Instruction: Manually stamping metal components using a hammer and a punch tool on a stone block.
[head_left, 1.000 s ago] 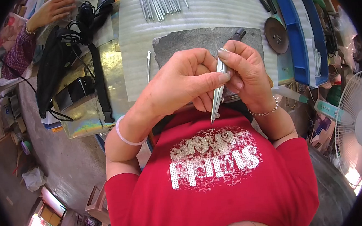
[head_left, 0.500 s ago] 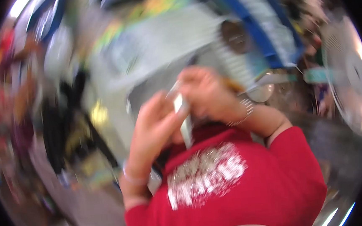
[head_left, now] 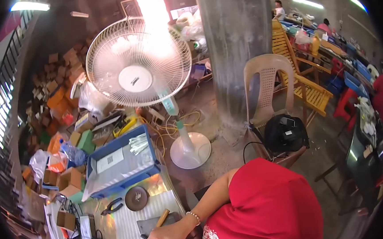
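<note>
At the lower edge is my right hand, wearing a beaded bracelet, its fingers curled together. Whatever they pinch is cut off by the picture's edge. Beneath and beside the hand lies a dark grey mat, and a tool with a yellowish handle rests just above the knuckles. Farther up the table stand a round brown dish with small pale pieces in it and a pair of dark-handled pliers. My left hand is out of the picture.
A blue tray holding thin white strips stands beyond the dish. Behind it is a white standing fan. A plastic chair bears a black bag, near a grey pillar. Cardboard boxes crowd the left.
The view has swung sharply toward the fan and chair. My left hand and the white strip-like piece between my hands have gone out of the picture; my right hand sits at the lower edge.
</note>
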Demonstrator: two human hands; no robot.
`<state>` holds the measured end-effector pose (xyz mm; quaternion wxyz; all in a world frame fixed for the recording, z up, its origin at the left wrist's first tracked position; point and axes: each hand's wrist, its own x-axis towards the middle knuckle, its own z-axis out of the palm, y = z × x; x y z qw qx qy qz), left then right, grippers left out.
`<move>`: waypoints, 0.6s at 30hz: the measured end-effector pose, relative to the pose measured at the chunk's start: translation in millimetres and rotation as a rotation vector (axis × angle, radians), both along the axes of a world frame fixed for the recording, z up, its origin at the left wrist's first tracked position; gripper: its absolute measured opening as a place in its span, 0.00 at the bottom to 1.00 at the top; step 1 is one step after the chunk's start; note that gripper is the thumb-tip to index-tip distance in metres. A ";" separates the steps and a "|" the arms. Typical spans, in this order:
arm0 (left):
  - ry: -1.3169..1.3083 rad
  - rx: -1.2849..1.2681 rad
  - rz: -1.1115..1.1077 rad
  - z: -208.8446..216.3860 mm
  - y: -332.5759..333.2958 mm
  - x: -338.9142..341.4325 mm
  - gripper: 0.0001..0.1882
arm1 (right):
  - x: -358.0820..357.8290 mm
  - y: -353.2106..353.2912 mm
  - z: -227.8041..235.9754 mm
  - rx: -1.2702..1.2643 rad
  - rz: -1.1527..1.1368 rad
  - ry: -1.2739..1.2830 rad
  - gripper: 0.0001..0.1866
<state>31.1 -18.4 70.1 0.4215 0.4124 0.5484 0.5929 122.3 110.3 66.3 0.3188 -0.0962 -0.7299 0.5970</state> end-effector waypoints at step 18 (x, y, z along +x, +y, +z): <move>0.039 0.048 -0.018 -7.7 -39.6 33.8 0.11 | 42.9 -27.7 18.0 -0.099 0.101 -0.027 0.10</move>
